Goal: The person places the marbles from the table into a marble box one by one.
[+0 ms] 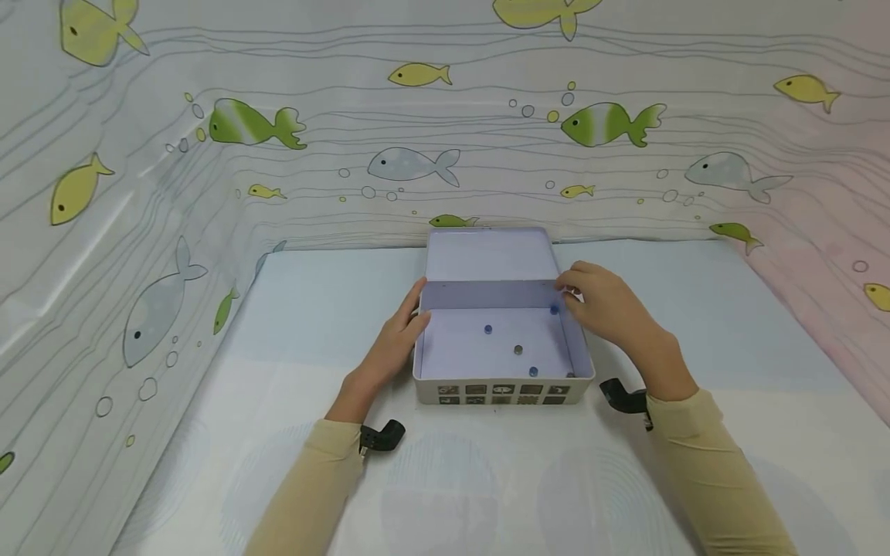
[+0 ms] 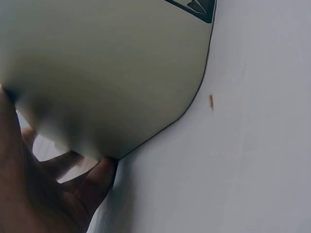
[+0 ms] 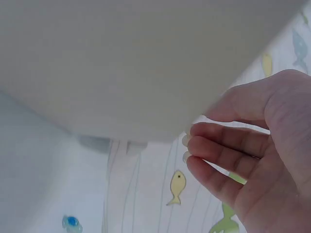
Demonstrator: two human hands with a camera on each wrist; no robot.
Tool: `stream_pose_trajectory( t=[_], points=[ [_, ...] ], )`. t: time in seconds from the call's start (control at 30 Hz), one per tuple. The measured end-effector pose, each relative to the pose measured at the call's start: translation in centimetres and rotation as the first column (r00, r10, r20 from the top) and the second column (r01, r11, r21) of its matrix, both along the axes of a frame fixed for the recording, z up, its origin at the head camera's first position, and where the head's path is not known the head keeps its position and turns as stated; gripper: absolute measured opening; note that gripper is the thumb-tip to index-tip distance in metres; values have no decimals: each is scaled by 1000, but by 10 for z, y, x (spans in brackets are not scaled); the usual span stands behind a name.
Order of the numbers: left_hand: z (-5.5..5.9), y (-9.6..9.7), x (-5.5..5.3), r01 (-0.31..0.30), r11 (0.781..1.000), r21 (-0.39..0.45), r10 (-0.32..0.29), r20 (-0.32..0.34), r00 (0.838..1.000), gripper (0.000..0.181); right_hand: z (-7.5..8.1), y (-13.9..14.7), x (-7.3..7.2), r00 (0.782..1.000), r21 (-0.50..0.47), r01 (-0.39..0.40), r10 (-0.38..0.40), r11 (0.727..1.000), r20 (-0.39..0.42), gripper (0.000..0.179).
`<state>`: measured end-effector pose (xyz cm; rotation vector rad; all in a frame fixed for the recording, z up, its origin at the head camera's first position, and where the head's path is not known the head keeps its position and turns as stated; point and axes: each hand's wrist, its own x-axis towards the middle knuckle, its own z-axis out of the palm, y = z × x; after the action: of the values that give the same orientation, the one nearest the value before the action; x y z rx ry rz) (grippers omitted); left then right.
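A shallow metal box [image 1: 504, 390] with a hinged lid [image 1: 490, 255] lies on the table, its lid swung back. Several small glassy beads are scattered inside, among them a blue bead [image 1: 488, 330] and a grey bead [image 1: 518, 350]. My left hand [image 1: 392, 344] grips the box's left wall, thumb at the rim and fingers along the outside; in the left wrist view its fingertips [image 2: 104, 170] touch the box. My right hand [image 1: 601, 301] holds the rear right corner near the hinge, fingers bent. Another blue bead [image 1: 554, 310] is close by its fingertips.
The box stands on a pale table cover [image 1: 452, 479]. Behind and at the sides rises a curtain [image 1: 334, 100] printed with fish. A glassy bead with a blue centre [image 3: 72, 221] shows low in the right wrist view. Each wrist wears a black camera mount [image 1: 382, 437].
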<state>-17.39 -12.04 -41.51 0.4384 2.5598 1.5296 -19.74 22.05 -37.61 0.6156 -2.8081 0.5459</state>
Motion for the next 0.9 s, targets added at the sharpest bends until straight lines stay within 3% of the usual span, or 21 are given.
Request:
stream_pose_trajectory(
  t=[0.6,0.83,0.9],
  points=[
    [-1,0,-2,10,1000,8,-10,-12,1000,62,-17,45,-15,992,70,75,-81,995,95,20],
    [-40,-8,-25,-6,1000,10,6,-32,999,61,-25,61,-20,985,75,103,-112,992,128,22],
    [-43,-8,-26,-12,1000,17,12,-43,999,60,-29,66,-22,985,75,107,-116,991,130,22]
  ],
)
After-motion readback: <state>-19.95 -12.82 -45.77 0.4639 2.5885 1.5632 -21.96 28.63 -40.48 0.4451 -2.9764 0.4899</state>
